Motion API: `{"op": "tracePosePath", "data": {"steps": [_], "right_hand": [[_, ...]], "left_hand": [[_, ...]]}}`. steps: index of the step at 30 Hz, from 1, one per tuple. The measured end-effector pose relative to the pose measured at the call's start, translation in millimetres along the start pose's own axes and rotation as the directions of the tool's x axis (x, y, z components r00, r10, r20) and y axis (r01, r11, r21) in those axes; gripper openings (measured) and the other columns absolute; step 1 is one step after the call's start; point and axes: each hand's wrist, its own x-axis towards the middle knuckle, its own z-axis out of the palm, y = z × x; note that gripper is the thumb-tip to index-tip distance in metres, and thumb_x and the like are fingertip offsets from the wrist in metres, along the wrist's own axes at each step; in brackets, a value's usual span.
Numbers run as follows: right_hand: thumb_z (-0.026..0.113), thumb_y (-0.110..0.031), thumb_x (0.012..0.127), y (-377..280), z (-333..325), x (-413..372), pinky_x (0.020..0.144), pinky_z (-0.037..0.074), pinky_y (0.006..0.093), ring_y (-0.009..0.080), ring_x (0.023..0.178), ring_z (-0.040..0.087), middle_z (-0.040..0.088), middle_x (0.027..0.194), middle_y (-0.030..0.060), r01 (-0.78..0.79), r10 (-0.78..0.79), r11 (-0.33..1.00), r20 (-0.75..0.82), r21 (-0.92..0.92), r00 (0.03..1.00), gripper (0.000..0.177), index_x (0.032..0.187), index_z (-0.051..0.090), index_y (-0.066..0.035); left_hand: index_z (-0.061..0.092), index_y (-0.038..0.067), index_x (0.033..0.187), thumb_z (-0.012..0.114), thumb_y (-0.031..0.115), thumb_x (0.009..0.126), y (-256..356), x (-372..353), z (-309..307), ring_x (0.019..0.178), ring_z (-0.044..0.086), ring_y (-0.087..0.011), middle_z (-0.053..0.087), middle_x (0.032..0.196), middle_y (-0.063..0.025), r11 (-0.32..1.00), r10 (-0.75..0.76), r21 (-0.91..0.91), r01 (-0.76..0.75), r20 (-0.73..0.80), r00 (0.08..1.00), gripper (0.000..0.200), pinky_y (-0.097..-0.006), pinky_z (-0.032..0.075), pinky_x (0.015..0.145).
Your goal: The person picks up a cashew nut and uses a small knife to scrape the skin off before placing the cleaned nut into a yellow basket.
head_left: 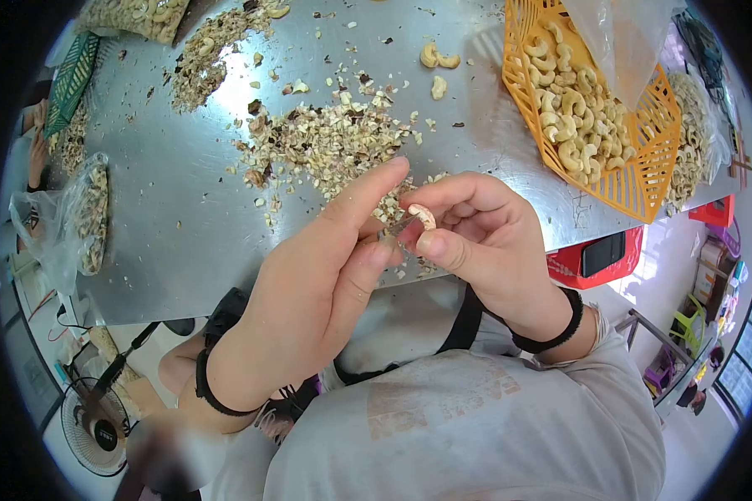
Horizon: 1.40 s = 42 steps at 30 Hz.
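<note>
My left hand (pixel 322 259) is closed on a small knife (pixel 399 226), its short blade pointing toward my right hand; the handle is hidden by the fingers. Between the thumb and fingers of my right hand (pixel 489 242) is a curved cashew (pixel 423 217), with reddish-brown skin on part of it. The blade tip is right at the nut. Both hands are over the table's near edge, just in front of a heap of cashew skins and crumbs (pixel 322 142).
An orange plastic basket (pixel 656 179) of peeled cashews (pixel 572 117) stands at the right on the metal table (pixel 175 275). A few loose cashews (pixel 439 58) lie near it. Bagged nuts (pixel 92 217) are at the left. A phone (pixel 603 254) rests on a red surface below the right edge.
</note>
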Motion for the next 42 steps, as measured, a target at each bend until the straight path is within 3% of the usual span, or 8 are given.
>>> {"op": "tracePosePath", "data": {"steps": [2,4,10,11,13,20,25,42], "right_hand": [[0.057,-0.003,0.073,1,1,-1,0.072,0.043,0.0234,0.012,0.08,0.053,0.055,0.087,0.0072,0.029,-0.029,0.999,-0.018,-0.039,0.999,0.022,0.093,0.049,0.002],[0.058,-0.002,0.072,3,2,-1,0.072,0.043,0.0236,0.0118,0.08,0.052,0.055,0.086,0.0072,0.058,-0.061,0.995,-0.036,-0.079,0.997,0.023,0.093,0.049,0.002],[0.058,0.001,0.071,11,5,-1,0.071,0.043,0.0235,0.0115,0.079,0.052,0.055,0.086,0.008,0.156,-0.16,0.985,-0.055,-0.08,0.986,0.022,0.091,0.051,0.003],[0.058,0.001,0.071,11,6,-1,0.071,0.043,0.0238,0.0117,0.079,0.052,0.055,0.086,0.0081,0.159,-0.163,0.985,-0.058,-0.065,0.985,0.022,0.091,0.051,0.004],[0.058,0.002,0.07,12,7,-1,0.071,0.043,0.0241,0.0119,0.079,0.052,0.055,0.086,0.0082,0.162,-0.165,0.986,-0.061,-0.049,0.984,0.021,0.09,0.051,0.004],[0.057,0.001,0.071,14,9,0,0.074,0.042,0.0252,0.0127,0.081,0.052,0.055,0.087,0.0086,0.186,-0.19,0.978,-0.038,-0.092,0.981,0.023,0.094,0.052,0.004],[0.057,0.0,0.072,6,10,1,0.074,0.042,0.0248,0.0123,0.082,0.052,0.055,0.09,0.0086,0.128,-0.131,0.988,-0.033,-0.084,0.991,0.025,0.096,0.051,0.003],[0.057,-0.001,0.072,11,15,0,0.072,0.042,0.0216,0.0111,0.082,0.053,0.056,0.091,0.0085,0.148,-0.164,0.978,-0.103,-0.146,0.981,0.024,0.095,0.054,0.003]], "left_hand": [[0.037,-0.001,0.116,0.039,0.008,0.082,-3,0,2,0.073,0.049,-0.012,0.054,0.085,-0.0088,1.0,-0.023,-0.002,0.023,0.025,0.999,0.035,-0.0219,0.039,0.066],[0.037,0.003,0.116,0.045,0.003,0.077,-13,1,9,0.068,0.054,-0.0235,0.055,0.082,-0.0125,0.975,0.213,0.085,-0.207,-0.07,0.975,0.04,-0.0261,0.042,0.061],[0.042,0.003,0.113,0.046,0.002,0.077,-15,2,10,0.075,0.056,-0.0234,0.056,0.087,-0.0138,0.962,0.257,0.12,-0.244,-0.107,0.96,0.036,-0.0258,0.043,0.065],[0.042,0.003,0.113,0.046,0.002,0.077,-13,1,9,0.075,0.056,-0.0234,0.056,0.087,-0.0138,0.962,0.257,0.12,-0.244,-0.107,0.96,0.036,-0.0258,0.043,0.065],[0.044,0.002,0.111,0.046,0.002,0.077,-8,-1,7,0.076,0.056,-0.0227,0.056,0.089,-0.0135,0.993,0.114,0.03,-0.112,-0.072,0.991,0.034,-0.0255,0.043,0.066],[0.045,0.002,0.111,0.045,0.001,0.078,-14,-2,2,0.075,0.056,-0.0185,0.056,0.093,-0.0109,0.983,0.176,0.076,-0.17,-0.083,0.981,0.033,-0.0239,0.043,0.066],[0.041,0.002,0.114,0.046,-0.001,0.077,-8,-6,7,0.073,0.056,-0.0147,0.056,0.093,-0.0112,0.994,0.059,-0.087,-0.071,-0.131,0.99,0.038,-0.0225,0.043,0.064],[0.04,0.0,0.114,0.048,0.0,0.075,-12,-4,7,0.078,0.057,-0.0213,0.053,0.101,-0.0145,0.98,0.192,0.072,-0.183,-0.128,0.973,0.04,-0.0244,0.044,0.066]]}}
